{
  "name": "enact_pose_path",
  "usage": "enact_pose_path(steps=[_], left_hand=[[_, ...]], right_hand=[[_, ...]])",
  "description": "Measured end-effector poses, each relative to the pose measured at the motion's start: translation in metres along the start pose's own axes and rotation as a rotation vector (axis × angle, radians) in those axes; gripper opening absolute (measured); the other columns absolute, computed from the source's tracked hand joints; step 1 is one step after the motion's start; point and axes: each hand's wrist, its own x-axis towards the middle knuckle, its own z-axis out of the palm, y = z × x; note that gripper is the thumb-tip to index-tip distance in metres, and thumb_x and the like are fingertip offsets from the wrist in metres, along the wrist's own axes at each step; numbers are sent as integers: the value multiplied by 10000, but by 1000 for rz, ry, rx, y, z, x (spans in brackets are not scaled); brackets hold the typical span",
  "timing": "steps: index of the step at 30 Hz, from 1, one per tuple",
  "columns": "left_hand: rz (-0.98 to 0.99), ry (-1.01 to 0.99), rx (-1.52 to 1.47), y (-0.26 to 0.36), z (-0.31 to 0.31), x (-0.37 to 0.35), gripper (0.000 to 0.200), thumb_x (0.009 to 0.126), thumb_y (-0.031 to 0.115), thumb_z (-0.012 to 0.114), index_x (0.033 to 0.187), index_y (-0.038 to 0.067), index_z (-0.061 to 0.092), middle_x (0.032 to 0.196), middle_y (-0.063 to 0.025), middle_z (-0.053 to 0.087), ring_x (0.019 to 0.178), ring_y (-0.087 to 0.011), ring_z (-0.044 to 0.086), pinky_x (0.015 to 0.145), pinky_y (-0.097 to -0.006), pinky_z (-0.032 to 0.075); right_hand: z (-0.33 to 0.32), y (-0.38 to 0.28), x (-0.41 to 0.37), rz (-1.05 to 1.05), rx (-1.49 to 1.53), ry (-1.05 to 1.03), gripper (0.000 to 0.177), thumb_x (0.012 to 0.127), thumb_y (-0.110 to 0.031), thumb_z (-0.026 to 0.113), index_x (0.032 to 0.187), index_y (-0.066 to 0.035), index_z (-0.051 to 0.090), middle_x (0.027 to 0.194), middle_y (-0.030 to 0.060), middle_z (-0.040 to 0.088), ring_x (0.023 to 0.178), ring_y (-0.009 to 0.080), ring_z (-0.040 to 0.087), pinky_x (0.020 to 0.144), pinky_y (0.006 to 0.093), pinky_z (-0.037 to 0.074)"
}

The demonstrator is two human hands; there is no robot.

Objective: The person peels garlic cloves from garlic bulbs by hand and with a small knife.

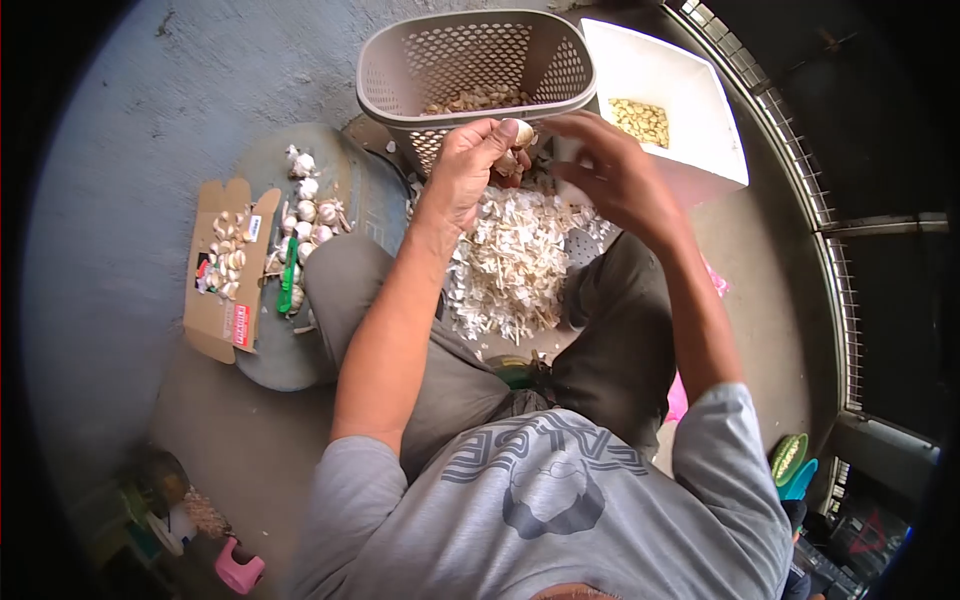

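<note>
My left hand (466, 172) is closed around garlic (523, 133), whose pale top shows between thumb and fingers. To its right, my right hand (618, 178) is slightly blurred, with the thumb apart from the bent fingers and nothing visible in it. Both hands are in front of a grey perforated basket (378, 95) with garlic cloves at its bottom. Beneath them, a heap of white garlic skins (508, 265) lies between my legs.
At left, a round grey surface (275, 372) carries whole garlic bulbs (327, 213), a green-handled cutter (289, 275) and a cardboard piece (205, 315) with loose cloves. A white box (690, 90) at back right contains peeled cloves (640, 122). A pink object (238, 570) lies lower left.
</note>
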Motion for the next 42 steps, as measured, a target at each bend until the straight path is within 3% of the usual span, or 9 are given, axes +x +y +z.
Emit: enact_pose_path(steps=[2,7,11,14,24,25,32,38,42], left_hand=[[-12,2,-119,1,-4,2,324,1038,359,626,1052,40,678,848,-38,698,687,-93,621,608,-246,521],[-20,218,-92,9,-14,12,311,1058,363,591,1016,66,668,735,39,595,622,-56,544,524,-228,454],[182,343,379,1,-15,20,298,1066,352,587,990,70,649,794,36,624,671,-21,517,542,-198,427],[306,318,359,9,-5,20,274,1066,320,592,988,63,643,838,29,644,676,-22,518,562,-198,440],[182,265,282,0,-16,23,229,1070,250,569,983,62,665,810,22,637,659,-32,532,578,-207,455],[213,276,274,-2,-16,23,229,1070,241,564,985,55,667,809,18,637,658,-33,534,575,-206,453],[22,504,-275,4,-1,18,214,1059,183,536,1034,31,684,813,-5,664,607,-65,557,530,-224,459],[91,382,-248,0,-20,22,238,1064,261,573,969,62,663,759,-22,641,581,-113,570,527,-260,488],[84,386,-210,4,-22,19,203,1042,240,619,960,56,644,767,-38,650,598,-118,591,528,-263,501]], right_hand=[[23,24,43,-303,-64,19,384,883,-62,730,1244,29,633,1083,188,696,874,245,709,780,363,565],[43,38,86,-196,239,-97,239,950,-106,702,1111,65,657,784,108,680,724,178,669,666,341,543],[56,51,85,39,404,-39,275,1005,-239,689,959,29,649,675,24,599,523,74,543,444,272,412],[47,51,87,131,464,-94,282,977,-229,718,926,36,636,637,22,589,494,84,554,414,264,443],[46,34,76,74,325,-33,222,968,-166,729,908,28,639,652,47,623,521,96,587,431,276,443],[57,44,80,-196,171,91,206,965,-142,723,906,34,632,660,57,625,593,113,620,501,296,475],[84,32,75,-198,-46,91,208,970,-128,687,930,47,583,704,111,666,620,191,649,590,351,528],[62,51,90,120,751,-26,150,1008,-129,622,985,20,624,763,71,655,600,107,616,432,276,483],[53,57,88,143,870,-1,165,1020,-101,564,1074,31,648,826,73,661,608,115,619,506,277,529]])
